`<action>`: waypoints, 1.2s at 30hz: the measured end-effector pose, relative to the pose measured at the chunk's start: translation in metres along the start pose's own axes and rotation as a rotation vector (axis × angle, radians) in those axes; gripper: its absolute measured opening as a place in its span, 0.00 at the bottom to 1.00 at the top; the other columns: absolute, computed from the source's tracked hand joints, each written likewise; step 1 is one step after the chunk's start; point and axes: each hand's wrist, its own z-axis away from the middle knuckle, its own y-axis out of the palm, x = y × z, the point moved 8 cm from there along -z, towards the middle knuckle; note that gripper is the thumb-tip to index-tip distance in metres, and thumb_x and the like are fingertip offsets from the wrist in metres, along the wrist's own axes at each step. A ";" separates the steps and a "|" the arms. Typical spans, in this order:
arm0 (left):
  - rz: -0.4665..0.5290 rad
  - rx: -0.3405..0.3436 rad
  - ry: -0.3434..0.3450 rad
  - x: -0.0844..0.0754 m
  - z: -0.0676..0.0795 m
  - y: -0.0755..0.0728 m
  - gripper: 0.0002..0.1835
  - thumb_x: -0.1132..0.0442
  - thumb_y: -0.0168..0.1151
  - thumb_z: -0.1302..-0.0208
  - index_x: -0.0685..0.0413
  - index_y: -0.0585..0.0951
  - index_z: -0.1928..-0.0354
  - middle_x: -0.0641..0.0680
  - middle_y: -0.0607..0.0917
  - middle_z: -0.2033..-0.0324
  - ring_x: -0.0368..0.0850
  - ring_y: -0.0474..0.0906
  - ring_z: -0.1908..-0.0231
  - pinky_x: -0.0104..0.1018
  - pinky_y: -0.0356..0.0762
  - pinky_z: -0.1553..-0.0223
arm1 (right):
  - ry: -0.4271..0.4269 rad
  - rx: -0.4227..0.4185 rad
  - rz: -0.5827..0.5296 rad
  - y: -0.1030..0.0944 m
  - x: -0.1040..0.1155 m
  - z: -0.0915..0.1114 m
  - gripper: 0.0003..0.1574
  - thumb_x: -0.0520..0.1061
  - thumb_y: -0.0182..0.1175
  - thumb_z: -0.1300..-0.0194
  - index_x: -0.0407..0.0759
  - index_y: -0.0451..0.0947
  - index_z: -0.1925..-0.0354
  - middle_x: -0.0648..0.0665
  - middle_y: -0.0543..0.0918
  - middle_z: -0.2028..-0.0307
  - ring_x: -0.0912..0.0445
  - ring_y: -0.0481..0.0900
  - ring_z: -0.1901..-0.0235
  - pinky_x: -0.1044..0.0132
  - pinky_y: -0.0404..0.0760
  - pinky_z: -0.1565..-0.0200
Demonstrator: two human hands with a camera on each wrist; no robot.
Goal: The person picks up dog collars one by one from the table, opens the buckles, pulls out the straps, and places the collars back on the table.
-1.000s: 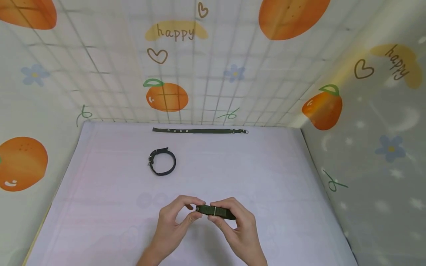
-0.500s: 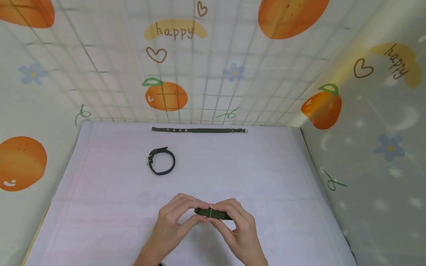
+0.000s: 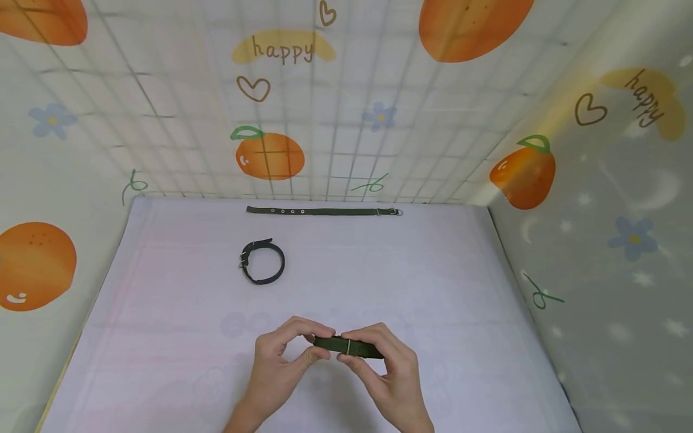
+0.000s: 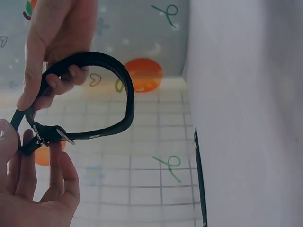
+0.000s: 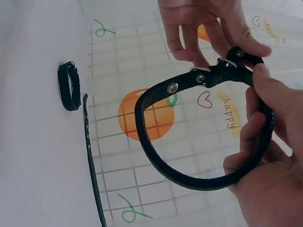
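Note:
Both hands hold a dark green collar, a webbing strap closed into a loop, above the near part of the table. My left hand (image 3: 278, 361) pinches the collar (image 3: 331, 344) at its left end in the head view, thumb below and fingers above. With thumb and fingers, my right hand (image 3: 394, 367) grips its other side by a metal keeper. In the right wrist view the buckle (image 5: 227, 62) sits close to the left fingertips, with metal eyelets along the strap. The left wrist view shows the loop (image 4: 129, 104) hanging between both hands.
A second collar (image 3: 284, 264), buckled into a ring, lies on the white table (image 3: 433, 270) left of centre. Farther back, a third collar (image 3: 341, 211) lies stretched straight near the back edge. Printed curtains (image 3: 346, 108) surround the back and sides.
My left fingers moved right to the keeper, then back left along the strap. The collar has turned slightly, and the eyelet at its left end no longer shows in the head view.

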 end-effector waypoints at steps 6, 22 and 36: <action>0.206 0.010 -0.148 0.008 0.002 0.000 0.12 0.72 0.71 0.34 0.59 0.86 0.50 0.49 0.94 0.52 0.39 0.89 0.51 0.30 0.86 0.47 | 0.022 -0.011 -0.078 -0.001 -0.002 -0.001 0.29 0.22 0.77 0.49 0.34 0.84 0.48 0.40 0.88 0.59 0.60 0.87 0.59 0.74 0.87 0.56; 0.242 0.006 -0.152 0.010 0.002 -0.001 0.13 0.62 0.70 0.30 0.63 0.83 0.49 0.44 0.93 0.53 0.37 0.88 0.51 0.30 0.83 0.47 | 0.070 -0.001 -0.167 -0.001 -0.003 -0.001 0.28 0.20 0.74 0.46 0.32 0.83 0.47 0.38 0.88 0.58 0.60 0.88 0.58 0.73 0.89 0.56; 0.014 0.049 -0.009 0.005 0.007 0.008 0.21 0.68 0.76 0.37 0.52 0.85 0.42 0.54 0.92 0.53 0.40 0.86 0.56 0.34 0.82 0.50 | 0.091 -0.003 -0.284 0.003 -0.004 0.001 0.24 0.21 0.70 0.38 0.29 0.81 0.44 0.43 0.88 0.55 0.59 0.87 0.54 0.71 0.88 0.51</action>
